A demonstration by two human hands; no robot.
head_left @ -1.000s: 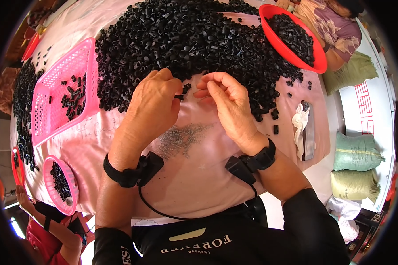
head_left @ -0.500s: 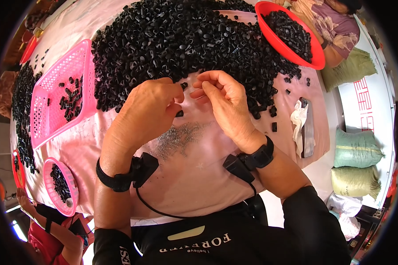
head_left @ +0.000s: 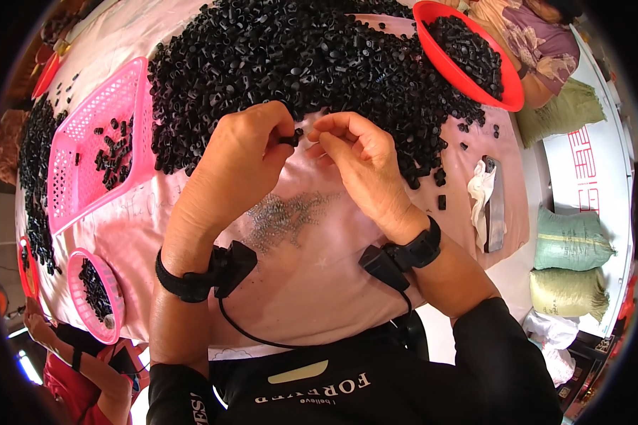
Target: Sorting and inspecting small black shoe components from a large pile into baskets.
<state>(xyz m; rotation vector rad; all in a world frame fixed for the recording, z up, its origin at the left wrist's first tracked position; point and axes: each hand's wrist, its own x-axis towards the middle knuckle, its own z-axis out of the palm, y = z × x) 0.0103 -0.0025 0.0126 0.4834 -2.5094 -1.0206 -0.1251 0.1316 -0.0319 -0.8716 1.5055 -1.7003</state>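
Note:
My left hand point(head_left: 242, 152) is closed, with a small black plastic part point(head_left: 290, 139) between thumb and fingers at the near edge of a big heap of similar parts point(head_left: 262, 67). Just to its right is my right hand point(head_left: 365, 159), its thumb and index finger pinched together and the other fingers curled. Whatever that pinch holds is too small to make out. The two hands' fingertips are close but apart. Nearer to me, tiny silver metal pieces point(head_left: 280, 219) lie scattered on the pink cloth point(head_left: 319, 283).
A pink basket point(head_left: 145, 120) with some black parts stands left of the heap, and a round pink basket point(head_left: 119, 312) is nearer. At the far right, a red basin point(head_left: 510, 99) holds more parts beside another person. A phone point(head_left: 498, 205) and white tissue point(head_left: 480, 188) lie right.
My left hand has shifted slightly away from me and its fingers have turned, so the black part now shows at their tips. My right hand has barely moved.

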